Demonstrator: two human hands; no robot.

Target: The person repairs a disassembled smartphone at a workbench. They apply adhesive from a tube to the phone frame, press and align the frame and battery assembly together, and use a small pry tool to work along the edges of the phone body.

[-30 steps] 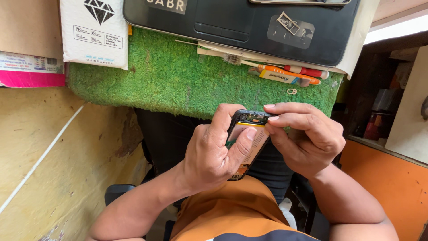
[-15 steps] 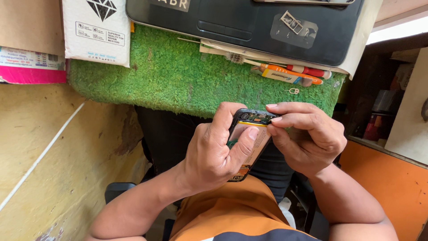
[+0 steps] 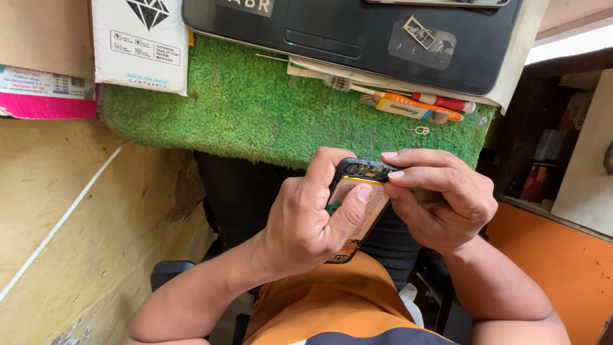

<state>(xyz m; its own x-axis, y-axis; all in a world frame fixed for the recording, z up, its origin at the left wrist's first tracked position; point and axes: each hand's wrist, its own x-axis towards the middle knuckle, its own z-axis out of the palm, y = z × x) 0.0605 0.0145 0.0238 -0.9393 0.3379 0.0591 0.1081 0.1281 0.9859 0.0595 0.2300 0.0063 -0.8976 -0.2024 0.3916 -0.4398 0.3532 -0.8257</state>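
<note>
Both my hands hold a small opened mobile phone (image 3: 361, 191) over my lap, its back cover off and its circuit parts and yellowish battery showing. My left hand (image 3: 306, 220) wraps around the phone's left side, thumb pressed on the battery. My right hand (image 3: 440, 198) grips the phone's top right edge, with its fingertips on the exposed upper part.
A green turf mat (image 3: 268, 115) covers the work surface ahead. On it lie a black laptop (image 3: 357, 32), a toothbrush and an orange-handled screwdriver (image 3: 415, 102), a small metal tool (image 3: 421, 130) and a white padded envelope (image 3: 140, 38). A yellow wall (image 3: 70, 217) is at left.
The hands and phone have stayed almost still; my left thumb has shifted slightly on the battery.
</note>
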